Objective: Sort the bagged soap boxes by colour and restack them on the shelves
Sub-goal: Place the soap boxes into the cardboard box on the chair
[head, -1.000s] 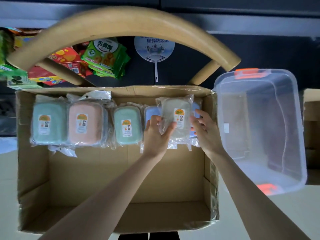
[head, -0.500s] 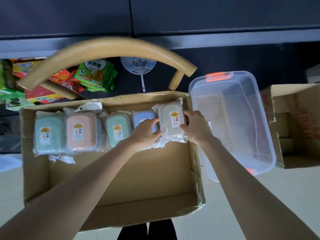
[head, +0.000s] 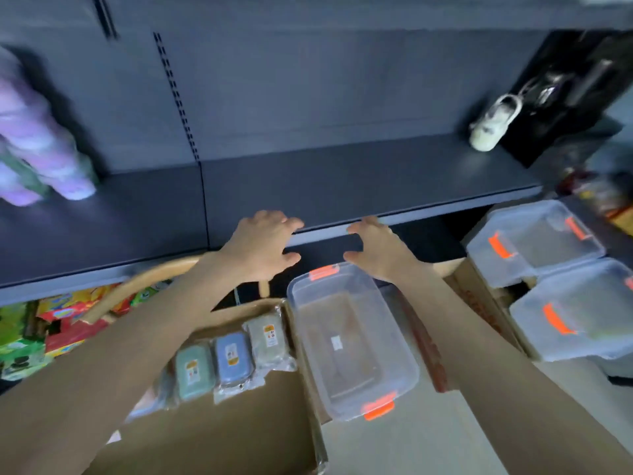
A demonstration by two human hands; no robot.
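Bagged soap boxes (head: 234,358): row along far wall of cardboard box (head: 239,437), long axes pointing roughly toward shelf (head: 342,180). Left hand (head: 265,245) and right hand (head: 378,250) at shelf front edge, empty, spread open; left nearer row, right above clear bin (head: 342,344). We judge next reach: down, toward us.

bagged soap boxes (head: 233,358) line the carton (head: 239,426), left of the bin (head: 352,341).

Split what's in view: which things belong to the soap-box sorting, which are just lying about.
Job: green soap box, blue soap box, grey soap box, cardboard box holding them, shelf, left hand and right hand, both empty.

Lying about: clear tub, right tubs, snack packs, purple items, white shoe-like item.
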